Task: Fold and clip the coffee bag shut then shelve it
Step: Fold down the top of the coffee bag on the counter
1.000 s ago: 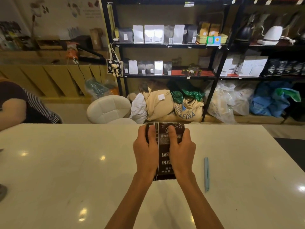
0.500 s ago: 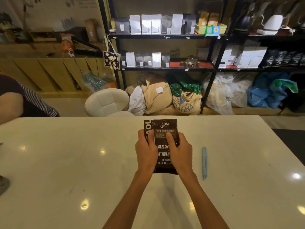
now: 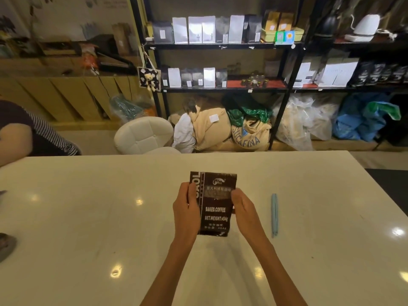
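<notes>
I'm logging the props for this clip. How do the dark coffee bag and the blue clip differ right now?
The coffee bag is dark brown with white print; the bag clip is plain light blue. The bag is broad and flat, the clip a thin stick. The left hand and right hand grip the bag's sides, while the clip lies untouched to its right. Both are on the white table.

One head-worn wide-angle view looks forward and down from above and behind the left hand (image 3: 187, 214) and right hand (image 3: 244, 212), which sit close, low in the centre. Both forearms rise from the bottom edge. The white table (image 3: 88, 217) spreads around the hands; black shelves (image 3: 220, 46) stand far beyond them
</notes>
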A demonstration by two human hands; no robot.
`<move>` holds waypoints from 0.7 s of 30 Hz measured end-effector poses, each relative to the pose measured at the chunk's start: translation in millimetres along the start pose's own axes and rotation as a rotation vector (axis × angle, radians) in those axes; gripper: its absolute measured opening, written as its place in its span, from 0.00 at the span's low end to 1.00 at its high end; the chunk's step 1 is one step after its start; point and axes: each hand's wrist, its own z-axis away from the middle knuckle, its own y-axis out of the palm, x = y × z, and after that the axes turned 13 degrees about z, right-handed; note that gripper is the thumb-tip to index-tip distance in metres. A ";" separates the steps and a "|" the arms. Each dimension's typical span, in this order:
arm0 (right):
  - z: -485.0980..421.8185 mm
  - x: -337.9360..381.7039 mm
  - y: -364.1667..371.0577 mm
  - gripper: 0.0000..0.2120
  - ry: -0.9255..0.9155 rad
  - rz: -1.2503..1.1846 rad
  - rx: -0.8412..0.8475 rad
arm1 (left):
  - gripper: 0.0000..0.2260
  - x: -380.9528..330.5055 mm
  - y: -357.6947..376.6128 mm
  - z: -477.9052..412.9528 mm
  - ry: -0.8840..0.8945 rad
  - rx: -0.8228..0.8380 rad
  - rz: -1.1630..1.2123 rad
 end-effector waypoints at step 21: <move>4.7 -45.7 -29.6 0.06 0.011 0.404 0.108 | 0.03 62.9 -50.5 -2.5 -0.178 0.361 -0.187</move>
